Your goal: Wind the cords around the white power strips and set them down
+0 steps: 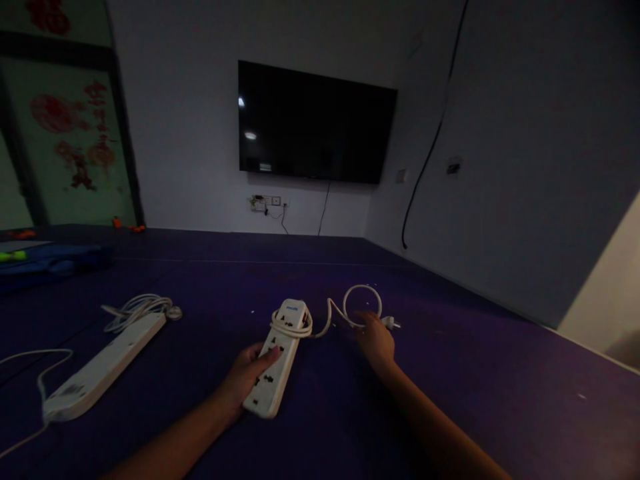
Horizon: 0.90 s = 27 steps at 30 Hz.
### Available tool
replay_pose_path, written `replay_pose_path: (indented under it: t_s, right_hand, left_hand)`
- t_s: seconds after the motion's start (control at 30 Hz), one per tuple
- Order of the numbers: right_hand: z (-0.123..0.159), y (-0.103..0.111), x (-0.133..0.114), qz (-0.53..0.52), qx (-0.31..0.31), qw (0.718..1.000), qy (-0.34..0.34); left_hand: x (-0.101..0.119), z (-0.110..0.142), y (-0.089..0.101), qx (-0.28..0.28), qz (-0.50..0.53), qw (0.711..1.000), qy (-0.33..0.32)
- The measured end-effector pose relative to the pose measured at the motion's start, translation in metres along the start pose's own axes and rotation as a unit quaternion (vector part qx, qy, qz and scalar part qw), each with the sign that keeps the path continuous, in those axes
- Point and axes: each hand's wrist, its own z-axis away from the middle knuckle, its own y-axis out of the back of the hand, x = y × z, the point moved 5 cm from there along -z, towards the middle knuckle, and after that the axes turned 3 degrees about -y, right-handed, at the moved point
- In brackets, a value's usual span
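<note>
My left hand (pixel 250 373) grips a white power strip (pixel 277 363) by its left edge, the thumb lying over the socket face. A white cord (pixel 330 313) is wound a few turns around the strip's upper part and runs off to the right into a loop. At the lower edge of that loop, my right hand (pixel 375 339) has its fingers closed on the cord. The cord's plug (pixel 390 323) lies just right of the right hand. My right fingertips are partly hidden by the hand itself.
Another white power strip (pixel 107 365) lies face down at left, its cord (pixel 140 310) bundled at the far end. Purple flooring (pixel 200 287) extends to the walls. A dark television (pixel 315 123) hangs ahead, and a black cable (pixel 425 167) hangs down the right wall.
</note>
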Motion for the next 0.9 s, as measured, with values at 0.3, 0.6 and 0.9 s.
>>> replay_pose_path:
  t_s: [0.3, 0.6, 0.9]
  right_hand:
    - [0.019, 0.014, -0.05, -0.074, 0.051, 0.982, 0.165]
    - [0.036, 0.009, -0.072, -0.133, -0.019, 0.956, 0.26]
    - [0.031, -0.006, -0.064, -0.125, -0.103, 0.968, 0.192]
  left_hand:
    - [-0.001, -0.002, 0.002, 0.027, 0.039, 0.999, 0.005]
    - [0.001, 0.001, -0.002, 0.004, 0.01, 1.0, -0.004]
    - [0.006, 0.008, -0.009, -0.069, -0.013, 0.998, -0.002]
